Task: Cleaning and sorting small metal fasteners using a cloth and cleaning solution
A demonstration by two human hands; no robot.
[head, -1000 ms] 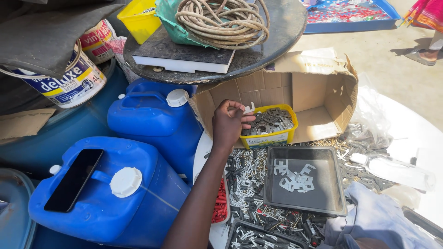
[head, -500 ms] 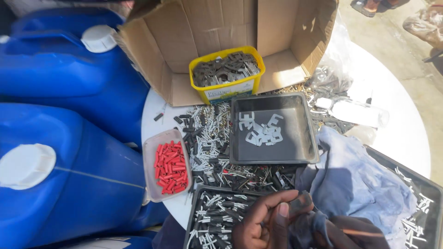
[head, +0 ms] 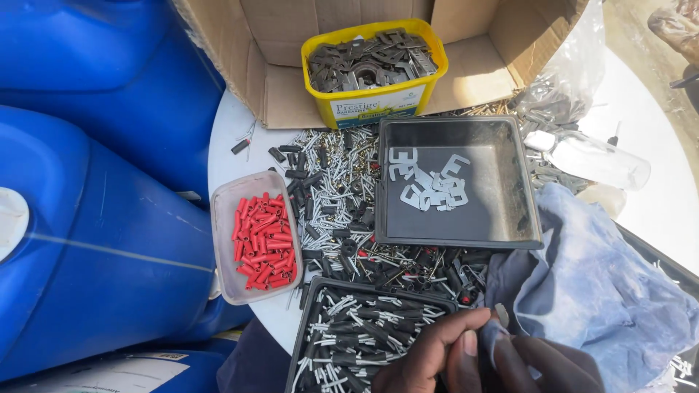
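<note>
1. Pinching a small metal clip (head: 501,314) at the bottom edge, 2 hands meet; the left hand (head: 437,356) and right hand (head: 542,364) both grip it.
2. Beside them lies a blue cloth (head: 611,291).
3. Below sits a black tray (head: 349,338) of pins.

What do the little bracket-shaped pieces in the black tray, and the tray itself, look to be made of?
The small flat silver bracket-shaped pieces look like stamped sheet metal: pale grey, thin, with a dull sheen. The square black tray seems to be moulded plastic, judging by its smooth, slightly glossy walls and rounded corners, though thin painted metal can't be ruled out.
</note>
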